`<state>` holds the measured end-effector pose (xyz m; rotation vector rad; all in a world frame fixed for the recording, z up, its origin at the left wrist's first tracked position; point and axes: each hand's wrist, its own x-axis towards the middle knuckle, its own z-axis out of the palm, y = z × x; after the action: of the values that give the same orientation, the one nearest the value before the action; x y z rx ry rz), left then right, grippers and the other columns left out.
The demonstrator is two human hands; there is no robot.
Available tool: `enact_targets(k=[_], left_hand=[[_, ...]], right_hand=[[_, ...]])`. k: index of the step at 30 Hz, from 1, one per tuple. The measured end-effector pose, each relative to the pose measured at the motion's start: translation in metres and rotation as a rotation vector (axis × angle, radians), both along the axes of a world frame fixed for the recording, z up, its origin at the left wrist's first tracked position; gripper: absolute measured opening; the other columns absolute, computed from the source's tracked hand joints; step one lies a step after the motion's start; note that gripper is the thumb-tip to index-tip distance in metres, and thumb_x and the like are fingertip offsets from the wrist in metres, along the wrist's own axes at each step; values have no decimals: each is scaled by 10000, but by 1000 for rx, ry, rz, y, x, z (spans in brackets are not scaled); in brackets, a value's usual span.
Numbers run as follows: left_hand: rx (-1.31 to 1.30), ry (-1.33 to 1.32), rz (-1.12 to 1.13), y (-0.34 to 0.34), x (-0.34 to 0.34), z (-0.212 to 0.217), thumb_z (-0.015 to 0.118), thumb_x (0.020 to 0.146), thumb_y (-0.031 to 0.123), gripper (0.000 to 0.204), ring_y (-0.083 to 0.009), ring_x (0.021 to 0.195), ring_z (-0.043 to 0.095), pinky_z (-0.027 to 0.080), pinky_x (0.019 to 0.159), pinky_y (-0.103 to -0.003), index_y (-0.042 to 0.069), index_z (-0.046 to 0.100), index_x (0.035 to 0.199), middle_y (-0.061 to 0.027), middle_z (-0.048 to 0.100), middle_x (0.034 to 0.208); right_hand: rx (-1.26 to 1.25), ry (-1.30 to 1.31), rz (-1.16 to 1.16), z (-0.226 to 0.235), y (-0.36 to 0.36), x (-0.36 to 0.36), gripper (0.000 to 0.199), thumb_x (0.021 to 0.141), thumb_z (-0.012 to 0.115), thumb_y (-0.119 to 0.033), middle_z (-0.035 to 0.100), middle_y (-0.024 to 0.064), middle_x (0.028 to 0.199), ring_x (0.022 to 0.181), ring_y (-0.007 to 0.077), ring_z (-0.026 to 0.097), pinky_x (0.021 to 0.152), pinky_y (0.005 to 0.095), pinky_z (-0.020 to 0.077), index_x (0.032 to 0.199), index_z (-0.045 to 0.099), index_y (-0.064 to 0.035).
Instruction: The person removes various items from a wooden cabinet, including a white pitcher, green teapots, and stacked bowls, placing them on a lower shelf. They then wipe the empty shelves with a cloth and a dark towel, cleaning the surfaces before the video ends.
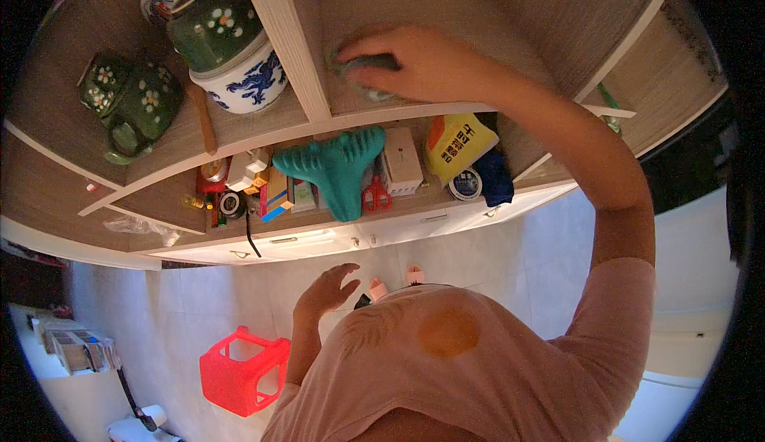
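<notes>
Head view: right hand (422,63) is up on the wood-grain shelf (510,35), palm down, fingers spread and pressed onto a grey-green cloth (370,66). Cloth is small and bunched, mostly hidden under the fingers; only its left edge and a bit near the shelf's front lip show. It lies close to the white vertical divider (287,39), touching or just beside it, can't tell which.

Left hand (325,290) hangs low in front of the chest, fingers loosely apart, holding nothing, well apart from the shelves.

Left of the divider: green floral lidded jar (213,23) sits on a blue-and-white bowl (243,83); green floral teapot (127,103) further left, w/ bare shelf between.

Shelf below, crowded: teal plastic massager (339,167) sticks out over the front edge, red-handled scissors (376,195) just beside it, white box (401,159), yellow packet (458,143), dark blue cloth (494,177).

Open room: the cloth's shelf is bare to the right of the hand up to the far white edge. On the pale tiled floor, a red plastic crate (243,370) sits lower left.
</notes>
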<state>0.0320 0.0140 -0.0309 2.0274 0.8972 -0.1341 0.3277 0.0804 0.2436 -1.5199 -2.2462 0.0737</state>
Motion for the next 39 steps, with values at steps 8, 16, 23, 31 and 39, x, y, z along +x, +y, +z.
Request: enact_targets(k=[8, 16, 23, 31, 39], left_hand=[[171, -179, -117, 17, 17, 56, 519, 834, 174, 299, -309, 1052, 502, 404, 886, -376, 59, 521, 1110, -147, 544, 1124], [1119, -1017, 75, 49, 77, 204, 527, 635, -115, 277, -333, 891, 564, 450, 772, -416, 27, 569, 869, -119, 585, 912], [1367, -897, 156, 73, 98, 207, 566, 712, -41, 256, -346, 1037, 485, 385, 877, -426, 51, 560, 951, -129, 532, 1038], [1347, -898, 285, 74, 106, 190, 619, 720, 32, 380, -383, 1105, 405, 368, 883, -456, 55, 502, 1081, -212, 401, 1181], [1441, -671, 283, 74, 106, 194, 645, 754, 209, 424, -423, 1161, 329, 323, 920, -479, 117, 503, 1142, -252, 310, 1278]], right_hand=[[-39, 106, 335, 8, -15, -10, 196, 819, 552, -157, 621, 134, 937, 830, 259, 604, 735, 324, 473, 956, 623, -37], [259, -11, 244, -5, 20, 3, 146, 773, 513, -154, 602, 175, 730, 631, 342, 591, 578, 435, 458, 819, 624, -70], [73, -81, -86, -2, -27, 49, 194, 828, 521, -106, 586, 157, 1025, 881, 308, 591, 758, 348, 475, 983, 614, -37], [-105, -372, -534, 9, -50, 68, 230, 776, 531, -59, 596, 196, 935, 798, 339, 600, 712, 389, 484, 992, 607, -34], [29, -179, -316, 4, -28, 66, 232, 779, 502, -61, 582, 189, 987, 861, 342, 579, 738, 396, 473, 985, 608, -51]])
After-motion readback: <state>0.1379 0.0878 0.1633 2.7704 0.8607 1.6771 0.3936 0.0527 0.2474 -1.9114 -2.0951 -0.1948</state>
